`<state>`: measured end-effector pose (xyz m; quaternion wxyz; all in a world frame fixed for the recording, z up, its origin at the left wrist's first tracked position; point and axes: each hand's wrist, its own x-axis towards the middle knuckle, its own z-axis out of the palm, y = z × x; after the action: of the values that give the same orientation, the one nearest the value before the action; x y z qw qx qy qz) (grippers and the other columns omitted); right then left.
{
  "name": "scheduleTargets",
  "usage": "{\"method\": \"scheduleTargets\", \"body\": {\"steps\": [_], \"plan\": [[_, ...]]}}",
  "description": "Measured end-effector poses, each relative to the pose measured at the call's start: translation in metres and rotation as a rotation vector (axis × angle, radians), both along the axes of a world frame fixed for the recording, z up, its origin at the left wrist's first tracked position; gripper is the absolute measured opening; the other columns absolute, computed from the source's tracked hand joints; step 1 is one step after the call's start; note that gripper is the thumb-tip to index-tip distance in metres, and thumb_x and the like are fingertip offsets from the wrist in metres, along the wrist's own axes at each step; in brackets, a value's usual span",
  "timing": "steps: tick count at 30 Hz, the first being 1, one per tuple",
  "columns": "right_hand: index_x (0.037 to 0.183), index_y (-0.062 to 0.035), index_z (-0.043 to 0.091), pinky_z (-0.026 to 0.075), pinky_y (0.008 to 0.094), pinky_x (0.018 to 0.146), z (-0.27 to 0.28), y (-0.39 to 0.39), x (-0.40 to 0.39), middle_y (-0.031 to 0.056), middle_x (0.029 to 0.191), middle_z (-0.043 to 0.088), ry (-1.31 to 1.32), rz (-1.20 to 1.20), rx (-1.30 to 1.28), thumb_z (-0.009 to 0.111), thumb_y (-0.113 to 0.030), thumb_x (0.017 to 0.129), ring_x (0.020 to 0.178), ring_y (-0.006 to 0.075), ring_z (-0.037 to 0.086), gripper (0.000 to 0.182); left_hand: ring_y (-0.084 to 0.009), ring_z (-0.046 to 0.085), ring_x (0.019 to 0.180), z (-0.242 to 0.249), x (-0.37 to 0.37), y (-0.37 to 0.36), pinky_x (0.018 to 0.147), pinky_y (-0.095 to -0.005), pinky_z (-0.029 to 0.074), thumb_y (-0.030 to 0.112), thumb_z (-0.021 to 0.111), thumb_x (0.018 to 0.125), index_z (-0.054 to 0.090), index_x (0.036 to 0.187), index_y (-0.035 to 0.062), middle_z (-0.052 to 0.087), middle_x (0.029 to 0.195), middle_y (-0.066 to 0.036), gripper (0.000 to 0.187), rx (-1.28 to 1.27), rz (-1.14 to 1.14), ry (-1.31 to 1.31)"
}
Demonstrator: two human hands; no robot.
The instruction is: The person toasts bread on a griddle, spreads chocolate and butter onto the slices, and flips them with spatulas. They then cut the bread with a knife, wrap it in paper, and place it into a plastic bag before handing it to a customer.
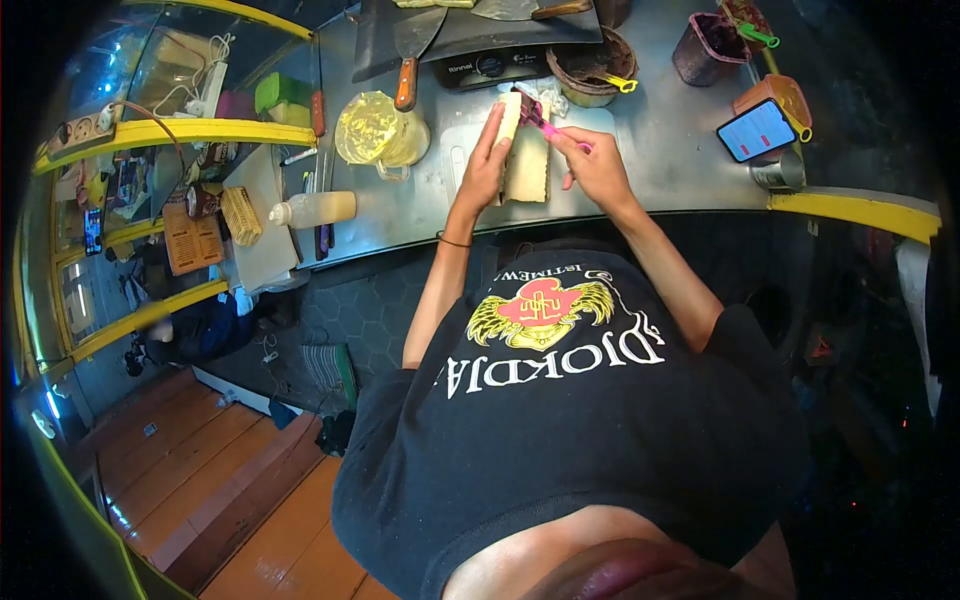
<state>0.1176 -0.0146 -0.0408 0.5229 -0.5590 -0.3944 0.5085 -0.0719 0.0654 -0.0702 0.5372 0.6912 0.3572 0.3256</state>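
Note:
My left hand [482,170] is closed around one side of a split bread loaf, keeping that half [511,116] tilted up on edge. The other half [527,165] lies cut face up on a pale cutting board [458,150]. A pink-handled spreader [548,128] is gripped in my right hand [598,168]. Dark brown spread [527,105] coats its working end, which is at the far end of the bread, between the halves. Part of the blade is hidden by the spread and the raised half.
Behind the board stands a Rinnai stove [488,66] with a dark griddle [480,35] and spatulas [407,82]. A tub of yellow spread [372,130] and a squeeze bottle [315,209] are at left. Containers of dark spread [708,55] and a phone [757,131] are at right.

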Motion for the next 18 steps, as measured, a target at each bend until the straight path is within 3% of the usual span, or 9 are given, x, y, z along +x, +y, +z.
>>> {"method": "scheduleTargets", "body": {"steps": [4,5,6,7,8,11,14,17,18], "plan": [[0.105,0.0039,0.069,0.046,0.0239,0.042,0.018,-0.002,0.004,-0.0017,0.068,0.055,0.046,-0.110,0.147,0.059,-0.017,0.097,0.051,0.0051,0.049,0.025,-0.0218,0.025,0.145,-0.002,-0.010,0.002,0.117,-0.0319,0.018,0.017,0.044,0.099,0.030,0.151,0.0028,0.028,0.157,-0.012,0.056,-0.242,0.075,-0.197],[0.105,0.0025,0.069,0.046,0.0251,0.043,0.007,-0.002,0.009,-0.0012,0.065,0.054,-0.046,-0.080,0.115,0.059,-0.017,0.096,0.052,0.0047,0.048,0.024,-0.0205,0.035,0.140,-0.004,-0.011,-0.001,0.115,-0.0329,0.028,0.014,0.038,0.100,0.025,0.153,0.0057,0.032,0.155,-0.011,0.055,-0.399,0.166,-0.304],[0.106,0.0012,0.070,0.046,0.0263,0.044,-0.002,-0.002,0.013,-0.0008,0.062,0.053,-0.137,-0.053,0.084,0.059,-0.016,0.096,0.052,0.0042,0.048,0.023,-0.0205,0.035,0.140,-0.033,-0.024,0.013,0.114,-0.0334,0.030,0.017,0.036,0.101,0.021,0.154,0.0071,0.029,0.156,-0.009,0.056,-0.410,0.112,-0.422],[0.099,-0.0003,0.070,0.048,0.0360,0.048,-0.007,-0.002,0.013,0.0073,0.057,0.056,-0.356,-0.003,0.099,0.058,-0.016,0.095,0.047,0.0151,0.055,0.020,-0.0198,0.025,0.144,-0.033,-0.024,0.014,0.117,-0.0325,0.022,0.020,0.036,0.102,0.019,0.154,0.0069,0.023,0.159,-0.008,0.057,-0.441,0.098,-0.481],[0.099,-0.0003,0.070,0.048,0.0360,0.048,-0.014,-0.003,0.005,0.0073,0.057,0.056,-0.356,-0.004,0.097,0.058,-0.016,0.095,0.047,0.0151,0.055,0.020,-0.0192,0.015,0.148,-0.033,-0.024,0.014,0.119,-0.0317,0.015,0.023,0.036,0.103,0.018,0.155,0.0068,0.017,0.161,-0.007,0.057,-0.477,0.081,-0.538],[0.095,-0.0026,0.061,0.048,0.0505,0.056,-0.006,-0.022,-0.026,0.0229,0.067,0.062,-0.815,0.197,0.344,0.055,-0.015,0.094,0.062,0.0439,0.060,0.014,-0.0190,0.011,0.149,-0.024,-0.011,0.011,0.119,-0.0311,0.013,0.027,0.035,0.104,0.017,0.155,0.0080,0.015,0.162,-0.005,0.057,-0.404,0.054,-0.405],[0.102,-0.0028,0.062,0.049,0.0490,0.057,0.024,-0.068,-0.026,0.0217,0.068,0.063,-0.851,0.361,0.225,0.054,-0.018,0.095,0.063,0.0416,0.063,0.018,-0.0205,0.025,0.145,-0.017,-0.010,0.008,0.116,-0.0325,0.023,0.027,0.034,0.105,0.017,0.155,0.0097,0.022,0.160,-0.007,0.056,-0.438,0.191,-0.336],[0.110,-0.0040,0.064,0.049,0.0491,0.057,0.021,-0.074,-0.013,0.0210,0.067,0.063,-0.759,0.179,0.269,0.054,-0.019,0.096,0.062,0.0408,0.063,0.024,-0.0227,0.051,0.127,-0.036,-0.029,0.011,0.107,-0.0384,0.042,0.028,0.032,0.106,0.032,0.150,0.0101,0.046,0.145,-0.010,0.048,-0.786,0.081,-0.777],[0.117,-0.0065,0.065,0.050,0.0472,0.060,0.009,-0.066,-0.008,0.0210,0.075,0.066,-0.809,0.131,0.245,0.053,-0.020,0.096,0.068,0.0380,0.066,0.027,-0.0227,0.051,0.127,-0.045,-0.036,0.012,0.107,-0.0384,0.042,0.028,0.032,0.106,0.032,0.150,0.0101,0.046,0.145,-0.010,0.048,-0.787,0.073,-0.774]]}}
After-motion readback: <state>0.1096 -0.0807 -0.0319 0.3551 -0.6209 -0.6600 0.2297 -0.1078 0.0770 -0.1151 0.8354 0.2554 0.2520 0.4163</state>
